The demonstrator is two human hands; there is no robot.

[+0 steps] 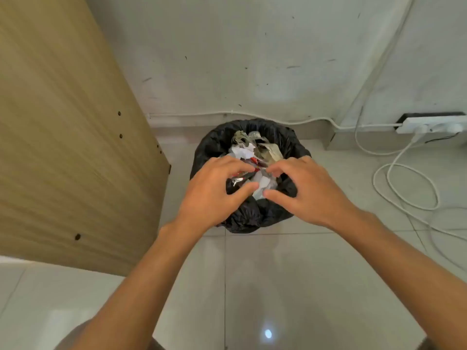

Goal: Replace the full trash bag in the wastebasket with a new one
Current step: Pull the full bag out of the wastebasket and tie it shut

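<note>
Both hands, left hand (214,188) and right hand (303,190), hovered half-curled, grasping nothing, over the full black trash bag (242,218); best gather its rim evenly before lifting.

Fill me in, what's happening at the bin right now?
A person is reaching both hands over a wastebasket lined with a black trash bag that is full of crumpled paper and wrappers. The left hand and right hand are curled over the near side of the bag's opening; whether they grip the plastic yet is unclear. The bag is still in the basket, untied. No new bag is visible.
</note>
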